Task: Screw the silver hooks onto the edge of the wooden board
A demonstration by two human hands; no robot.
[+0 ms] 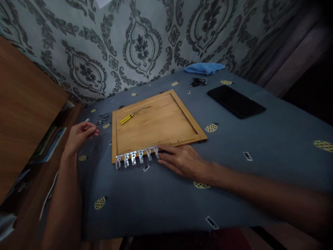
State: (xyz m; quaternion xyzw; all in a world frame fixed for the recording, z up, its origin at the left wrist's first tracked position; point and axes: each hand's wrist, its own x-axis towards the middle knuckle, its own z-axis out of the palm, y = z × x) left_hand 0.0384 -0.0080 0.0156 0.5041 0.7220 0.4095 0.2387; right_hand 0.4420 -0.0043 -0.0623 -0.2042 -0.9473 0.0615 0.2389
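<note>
My right hand [186, 160] reaches in from the right, with its fingertips closed around the right end of a silver metal hook rail [134, 157]. The rail has several hooks hanging off it and lies along the near edge of a framed wooden board [151, 128]. A screwdriver [130, 116] with a yellow and black handle rests on the board's upper left. To the left of the board, my left hand [80, 134] hovers with thumb and fingers pinched together; anything between them is too small to make out. Just beyond its fingertips lie small metal pieces [102, 118].
The table wears a blue-grey cloth [229, 198] printed with pineapples. At the right lies a black tablet-like slab [236, 100], with keys [199, 82] and a blue cloth [204, 68] behind it. A wooden cabinet [28, 86] and shelf border the left; a patterned wall [140, 45] stands behind.
</note>
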